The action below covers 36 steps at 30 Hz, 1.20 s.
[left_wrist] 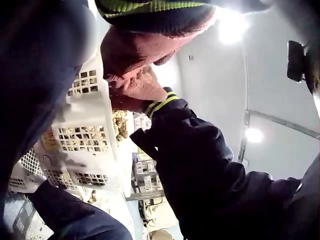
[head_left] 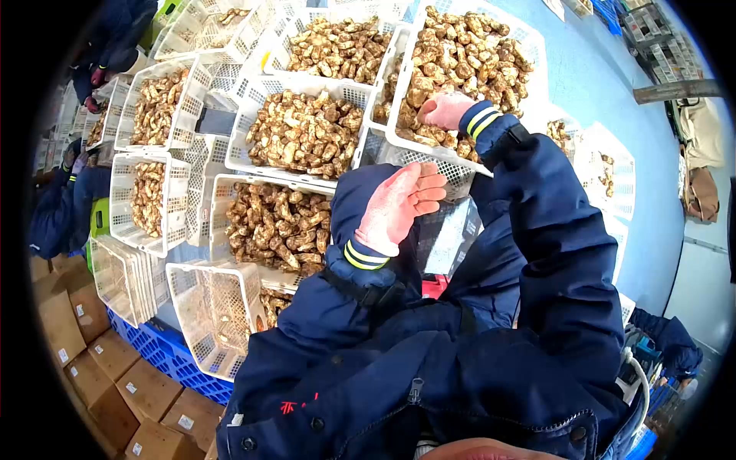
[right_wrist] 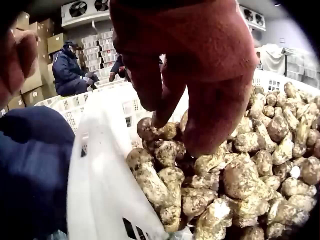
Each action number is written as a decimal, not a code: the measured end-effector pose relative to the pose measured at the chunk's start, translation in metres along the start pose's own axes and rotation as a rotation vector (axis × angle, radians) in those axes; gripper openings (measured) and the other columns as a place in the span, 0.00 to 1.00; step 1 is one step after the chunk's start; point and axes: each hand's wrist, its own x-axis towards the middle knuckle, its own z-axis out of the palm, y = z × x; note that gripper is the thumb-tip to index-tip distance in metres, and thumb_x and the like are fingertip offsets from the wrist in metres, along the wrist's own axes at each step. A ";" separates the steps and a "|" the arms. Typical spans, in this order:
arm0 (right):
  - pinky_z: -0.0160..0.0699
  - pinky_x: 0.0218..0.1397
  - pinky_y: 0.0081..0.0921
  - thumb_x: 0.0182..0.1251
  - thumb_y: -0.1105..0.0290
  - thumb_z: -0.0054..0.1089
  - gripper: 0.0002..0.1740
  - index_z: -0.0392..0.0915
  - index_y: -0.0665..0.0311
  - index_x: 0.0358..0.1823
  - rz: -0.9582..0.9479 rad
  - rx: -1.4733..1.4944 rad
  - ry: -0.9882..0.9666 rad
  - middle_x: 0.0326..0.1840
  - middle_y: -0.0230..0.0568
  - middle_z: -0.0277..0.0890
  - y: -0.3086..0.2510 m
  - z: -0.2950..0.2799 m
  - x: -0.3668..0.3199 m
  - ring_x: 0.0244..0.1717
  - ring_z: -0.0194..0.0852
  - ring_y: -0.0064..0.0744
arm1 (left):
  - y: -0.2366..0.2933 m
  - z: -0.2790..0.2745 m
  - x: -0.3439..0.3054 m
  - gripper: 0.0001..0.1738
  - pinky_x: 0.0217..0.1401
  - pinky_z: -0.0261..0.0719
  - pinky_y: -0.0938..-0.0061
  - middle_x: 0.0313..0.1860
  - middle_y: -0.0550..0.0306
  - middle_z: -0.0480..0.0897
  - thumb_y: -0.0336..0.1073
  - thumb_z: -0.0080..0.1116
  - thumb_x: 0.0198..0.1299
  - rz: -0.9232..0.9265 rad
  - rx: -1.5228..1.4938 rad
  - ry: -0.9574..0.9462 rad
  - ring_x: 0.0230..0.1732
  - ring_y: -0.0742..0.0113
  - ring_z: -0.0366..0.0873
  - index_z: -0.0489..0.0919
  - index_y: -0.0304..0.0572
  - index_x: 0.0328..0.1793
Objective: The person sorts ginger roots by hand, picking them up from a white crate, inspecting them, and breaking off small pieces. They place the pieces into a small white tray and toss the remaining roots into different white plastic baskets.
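Both hands wear pink gloves. My right hand [head_left: 446, 111] reaches into a large white plastic crate [head_left: 537, 65] heaped with brown, dirt-specked mushrooms [head_left: 468, 54]. In the right wrist view its fingers [right_wrist: 212, 110] point down, fingertips right at the mushrooms [right_wrist: 245, 175] near the crate's wall [right_wrist: 102, 180]. No mushroom shows between them. My left hand [head_left: 402, 201] is held palm up with fingers extended and nothing on it, just outside the near wall of that crate. In the left wrist view the left hand [left_wrist: 132, 52] overlaps the crate's perforated side [left_wrist: 82, 137].
More white crates of mushrooms [head_left: 307, 130] stand to the left, with a nearly bare crate [head_left: 215, 314] nearer me. Cardboard boxes [head_left: 149, 387] and a blue plastic pallet [head_left: 165, 356] lie at lower left. Another person [right_wrist: 70, 70] sits beyond the crates.
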 end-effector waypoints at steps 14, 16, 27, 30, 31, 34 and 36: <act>0.73 0.47 0.34 0.46 0.59 0.54 0.23 0.75 0.62 0.44 0.048 -0.446 -0.263 0.42 0.47 0.77 0.018 0.039 0.054 0.44 0.74 0.45 | -0.002 0.001 0.003 0.23 0.42 0.75 0.72 0.45 0.50 0.78 0.47 0.45 0.63 -0.012 0.015 0.049 0.41 0.64 0.77 0.70 0.35 0.54; 0.74 0.46 0.34 0.46 0.59 0.54 0.22 0.76 0.62 0.42 0.028 -0.440 -0.225 0.40 0.46 0.77 0.018 0.038 0.052 0.43 0.75 0.44 | 0.001 0.000 0.004 0.23 0.44 0.74 0.72 0.45 0.51 0.78 0.47 0.44 0.64 -0.006 0.016 0.033 0.41 0.64 0.77 0.70 0.35 0.54; 0.75 0.34 0.20 0.54 0.68 0.56 0.19 0.73 0.70 0.46 -0.015 0.365 0.122 0.34 0.42 0.78 0.038 -0.021 -0.034 0.30 0.77 0.24 | 0.004 -0.008 0.005 0.18 0.50 0.72 0.70 0.49 0.50 0.76 0.38 0.47 0.62 0.103 0.034 -0.017 0.48 0.60 0.75 0.69 0.36 0.55; 0.75 0.37 0.20 0.60 0.69 0.54 0.18 0.66 0.72 0.49 -0.088 1.173 -0.049 0.37 0.41 0.75 0.053 -0.021 -0.061 0.36 0.76 0.29 | 0.004 -0.001 0.013 0.20 0.53 0.70 0.68 0.52 0.49 0.74 0.38 0.51 0.60 0.230 0.192 0.112 0.52 0.59 0.72 0.68 0.36 0.56; 0.74 0.35 0.19 0.60 0.68 0.55 0.20 0.65 0.71 0.50 -0.091 1.194 -0.067 0.35 0.40 0.75 0.048 -0.025 -0.074 0.34 0.75 0.27 | 0.006 0.006 0.015 0.21 0.54 0.70 0.67 0.53 0.49 0.74 0.39 0.52 0.59 0.250 0.270 0.168 0.53 0.58 0.72 0.67 0.35 0.56; 0.76 0.33 0.16 0.60 0.69 0.54 0.18 0.68 0.71 0.50 -0.268 1.212 -0.166 0.38 0.39 0.77 0.032 -0.019 -0.088 0.32 0.77 0.24 | 0.008 0.021 0.020 0.25 0.52 0.71 0.67 0.51 0.49 0.74 0.41 0.53 0.59 0.191 0.291 0.082 0.52 0.58 0.73 0.65 0.35 0.58; 0.73 0.32 0.14 0.60 0.68 0.54 0.18 0.70 0.69 0.50 -0.290 1.060 -0.097 0.38 0.36 0.76 0.022 -0.012 -0.098 0.31 0.74 0.20 | 0.006 0.019 0.022 0.24 0.47 0.74 0.68 0.48 0.48 0.77 0.42 0.53 0.59 0.102 0.314 -0.029 0.46 0.58 0.76 0.66 0.36 0.57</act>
